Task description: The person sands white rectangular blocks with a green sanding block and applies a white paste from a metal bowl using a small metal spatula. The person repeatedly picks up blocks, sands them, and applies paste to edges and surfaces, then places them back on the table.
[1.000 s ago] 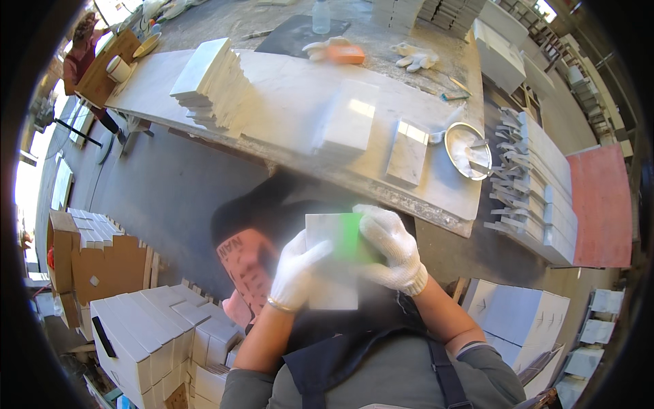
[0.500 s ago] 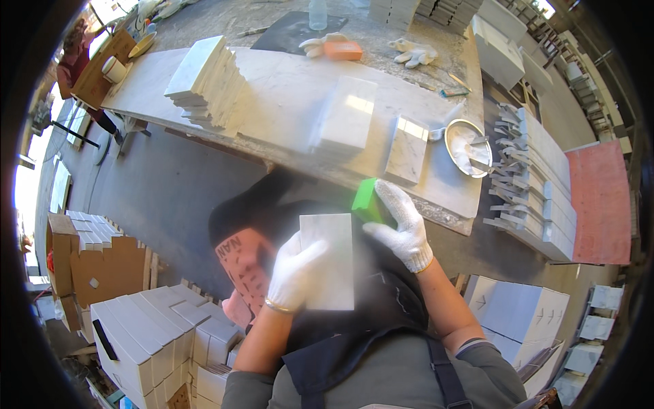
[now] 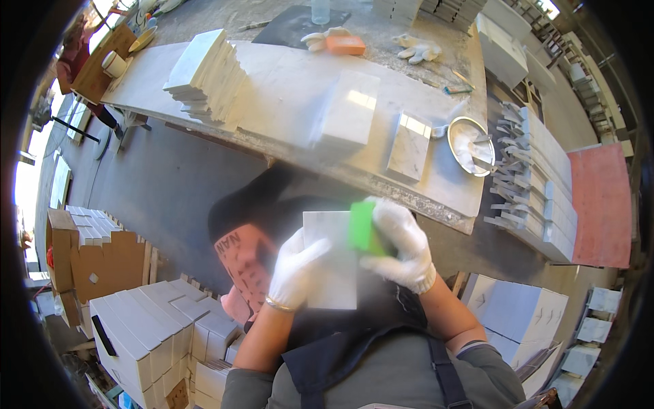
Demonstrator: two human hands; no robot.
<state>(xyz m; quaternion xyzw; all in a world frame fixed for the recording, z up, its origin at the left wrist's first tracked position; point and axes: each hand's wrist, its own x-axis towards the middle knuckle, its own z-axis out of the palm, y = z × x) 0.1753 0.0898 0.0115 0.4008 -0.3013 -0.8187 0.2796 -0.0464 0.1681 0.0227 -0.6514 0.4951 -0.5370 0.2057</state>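
My left hand [image 3: 291,271], in a white knit glove, grips a white marble tile [image 3: 338,286] by its left edge, thumb across its face. The tile is held over my lap, with its long side running away from me. My right hand [image 3: 402,244], gloved the same way, is closed around a bright green block [image 3: 362,228] that looks like a sanding block. The block lies against or just over the tile's upper right edge; contact is hard to make out. Beyond, on the workbench [image 3: 279,75], stand a tile stack [image 3: 351,116] and a smaller pile of tiles [image 3: 409,146].
A metal bowl of white paste [image 3: 464,146] with tools sits at the bench's right end. A tall tile stack [image 3: 201,71] stands farther left. An orange block [image 3: 345,46] and spare gloves [image 3: 417,49] lie behind. White boxes [image 3: 136,334] flank me, and a person [image 3: 71,65] is at far left.
My right hand has brought the green block down and slightly left, from beyond the tile's right corner onto its right edge. The left hand and tile have barely moved.
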